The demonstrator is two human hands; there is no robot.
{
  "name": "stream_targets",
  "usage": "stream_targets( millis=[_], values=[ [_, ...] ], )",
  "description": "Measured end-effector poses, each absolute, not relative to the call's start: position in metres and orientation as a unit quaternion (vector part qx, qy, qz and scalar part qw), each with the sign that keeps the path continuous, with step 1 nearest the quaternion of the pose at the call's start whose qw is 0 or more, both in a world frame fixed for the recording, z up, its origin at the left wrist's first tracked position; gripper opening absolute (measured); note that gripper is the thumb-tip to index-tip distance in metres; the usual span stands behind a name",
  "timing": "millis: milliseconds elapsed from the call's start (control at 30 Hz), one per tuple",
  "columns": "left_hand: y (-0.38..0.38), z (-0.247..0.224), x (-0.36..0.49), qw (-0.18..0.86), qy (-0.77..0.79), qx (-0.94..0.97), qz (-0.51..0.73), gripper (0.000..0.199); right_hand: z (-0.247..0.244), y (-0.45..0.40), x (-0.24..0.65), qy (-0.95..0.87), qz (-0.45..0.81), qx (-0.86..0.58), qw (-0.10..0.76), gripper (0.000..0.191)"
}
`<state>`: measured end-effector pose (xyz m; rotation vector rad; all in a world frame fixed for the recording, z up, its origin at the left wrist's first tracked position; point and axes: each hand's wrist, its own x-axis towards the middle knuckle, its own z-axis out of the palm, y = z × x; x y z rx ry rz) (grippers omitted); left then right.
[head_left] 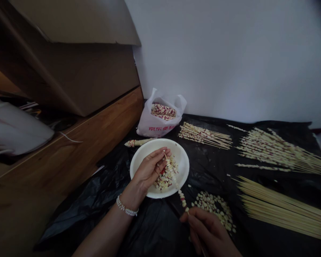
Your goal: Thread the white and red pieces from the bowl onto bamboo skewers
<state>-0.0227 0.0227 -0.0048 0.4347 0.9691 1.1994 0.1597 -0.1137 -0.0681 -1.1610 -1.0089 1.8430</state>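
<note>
My right hand grips a thin bamboo skewer near its lower end. Pale corn kernels with a few dark red ones are threaded along this skewer, which slants up and left over the bowl. At its tip, my left hand is closed in a pinch on a corn kernel, above the white bowl. Loose kernels lie in the bowl, some dark red or bright red, partly hidden by my left fingers. A beaded bracelet circles my left wrist.
A white plastic bag holds speckled corn cobs; another cob lies before it. Threaded skewers and a larger bundle lie right, above bare skewers. Loose kernels rest on black plastic sheeting.
</note>
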Motion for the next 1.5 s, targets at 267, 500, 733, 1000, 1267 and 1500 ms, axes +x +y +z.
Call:
stream_targets(
  millis=[267, 500, 733, 1000, 1267, 1500],
  values=[
    [0.0234, -0.0066, -0.0248, 0.683, 0.442, 0.214, 0.541, 0.018, -0.0717, -0.1148, 0.159, -0.399, 0.718, -0.442, 0.359, 0.054],
    [0.0228, -0.0038, -0.0244, 0.701, 0.433, 0.2, 0.531, 0.021, -0.0699, -0.1116, 0.1628, -0.414, 0.688, -0.468, 0.369, 0.054],
    [0.0253, -0.001, -0.0246, 0.719, 0.443, 0.166, 0.509, 0.018, -0.0688, -0.1122, 0.1603, -0.403, 0.691, -0.478, 0.362, 0.058],
    [0.0204, -0.0047, -0.0277, 0.717, 0.439, 0.203, 0.502, 0.023, -0.067, -0.1118, 0.1622, -0.421, 0.692, -0.469, 0.353, 0.056],
    [0.0244, -0.0031, -0.0277, 0.746, 0.443, 0.155, 0.473, 0.023, -0.064, -0.1122, 0.1607, -0.424, 0.686, -0.472, 0.358, 0.056],
    [0.0202, 0.001, -0.0256, 0.777, 0.42, 0.152, 0.444, 0.01, -0.0632, -0.1112, 0.1635, -0.438, 0.671, -0.477, 0.361, 0.056]
  ],
)
